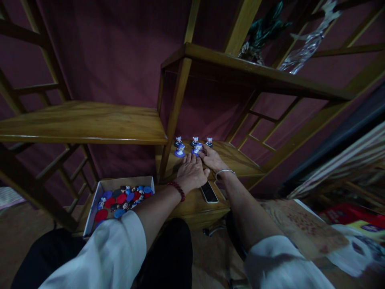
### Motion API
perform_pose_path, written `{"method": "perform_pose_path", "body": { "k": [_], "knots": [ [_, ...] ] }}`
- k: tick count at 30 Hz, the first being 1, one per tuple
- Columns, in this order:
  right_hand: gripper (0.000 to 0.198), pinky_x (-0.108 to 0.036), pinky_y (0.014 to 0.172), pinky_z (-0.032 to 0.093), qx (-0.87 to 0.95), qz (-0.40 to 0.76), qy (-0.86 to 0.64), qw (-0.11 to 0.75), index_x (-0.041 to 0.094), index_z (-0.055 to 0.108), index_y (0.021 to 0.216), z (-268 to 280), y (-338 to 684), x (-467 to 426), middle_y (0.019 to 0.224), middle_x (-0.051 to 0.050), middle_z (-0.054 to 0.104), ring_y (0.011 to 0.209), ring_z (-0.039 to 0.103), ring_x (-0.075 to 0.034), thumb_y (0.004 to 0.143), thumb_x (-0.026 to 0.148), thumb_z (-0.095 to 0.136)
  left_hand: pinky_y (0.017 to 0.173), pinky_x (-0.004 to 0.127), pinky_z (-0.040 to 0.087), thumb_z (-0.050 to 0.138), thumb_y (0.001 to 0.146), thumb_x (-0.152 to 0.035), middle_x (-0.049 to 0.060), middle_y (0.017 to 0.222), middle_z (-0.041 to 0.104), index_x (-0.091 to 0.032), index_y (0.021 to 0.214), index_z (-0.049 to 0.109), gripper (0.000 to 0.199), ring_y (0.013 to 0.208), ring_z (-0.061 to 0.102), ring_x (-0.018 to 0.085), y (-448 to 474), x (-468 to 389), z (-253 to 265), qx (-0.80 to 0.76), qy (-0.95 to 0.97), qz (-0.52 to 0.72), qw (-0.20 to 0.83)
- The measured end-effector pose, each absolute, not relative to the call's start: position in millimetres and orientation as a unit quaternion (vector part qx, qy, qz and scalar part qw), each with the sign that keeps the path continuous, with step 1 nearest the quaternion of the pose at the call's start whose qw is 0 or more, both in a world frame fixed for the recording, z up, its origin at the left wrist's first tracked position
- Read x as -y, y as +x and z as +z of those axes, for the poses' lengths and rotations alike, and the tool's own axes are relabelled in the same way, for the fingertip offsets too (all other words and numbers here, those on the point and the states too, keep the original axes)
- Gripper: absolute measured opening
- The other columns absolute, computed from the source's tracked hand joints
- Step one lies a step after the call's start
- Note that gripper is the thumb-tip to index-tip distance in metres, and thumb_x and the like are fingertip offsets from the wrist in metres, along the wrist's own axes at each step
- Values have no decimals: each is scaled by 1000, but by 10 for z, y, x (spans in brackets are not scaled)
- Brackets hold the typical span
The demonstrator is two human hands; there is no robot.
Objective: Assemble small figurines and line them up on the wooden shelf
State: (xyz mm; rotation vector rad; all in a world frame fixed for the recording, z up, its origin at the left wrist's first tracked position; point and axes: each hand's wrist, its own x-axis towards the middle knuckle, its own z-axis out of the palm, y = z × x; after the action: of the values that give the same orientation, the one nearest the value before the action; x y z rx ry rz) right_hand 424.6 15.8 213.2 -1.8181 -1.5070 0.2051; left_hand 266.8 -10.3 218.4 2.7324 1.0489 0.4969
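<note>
My left hand (192, 171) lies palm down on the lower wooden shelf, fingers stretched toward the small figurines and holding nothing. With thumb and fingertips, my right hand (214, 159) grips the right side of a purple-and-white figurine (197, 149) on a round purple base. A matching purple-and-white figurine (179, 150) stands to its left, just beyond my left fingertips. Behind them is a row of three white-headed figurines with dark bases: a left one (178, 141), a middle one (195, 141) and a right one (209, 141).
A smartphone (209, 192) lies near the shelf's front edge, beneath my wrists. To the left, a white box (99, 188) holds several red, blue and purple figurines. A wooden post (176, 116) and an upper shelf (255, 72) frame the space. Glass decoration (306, 48) stands above.
</note>
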Motion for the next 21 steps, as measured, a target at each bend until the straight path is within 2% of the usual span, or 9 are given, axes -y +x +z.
{"method": "perform_pose_path", "body": {
  "k": [5, 21],
  "knots": [
    [43, -37, 92, 46, 589, 83, -700, 395, 23, 52, 120, 2088, 4276, -175, 100, -4, 67, 94, 62, -18, 77, 22, 56, 111, 41, 15, 27, 86, -45, 18, 142, 32, -1, 134, 33, 65, 134, 23, 28, 2677, 105, 2167, -355, 914, 174, 89],
    [44, -37, 97, 44, 587, 164, -646, 460, 22, 50, 120, 2024, 4297, -202, 112, -4, 64, 105, 59, -16, 77, 20, 58, 110, 41, 16, 27, 87, -42, 20, 143, 30, 1, 134, 32, 64, 134, 22, 27, 2658, 128, 2193, -356, 913, 179, 93]
  ]
}}
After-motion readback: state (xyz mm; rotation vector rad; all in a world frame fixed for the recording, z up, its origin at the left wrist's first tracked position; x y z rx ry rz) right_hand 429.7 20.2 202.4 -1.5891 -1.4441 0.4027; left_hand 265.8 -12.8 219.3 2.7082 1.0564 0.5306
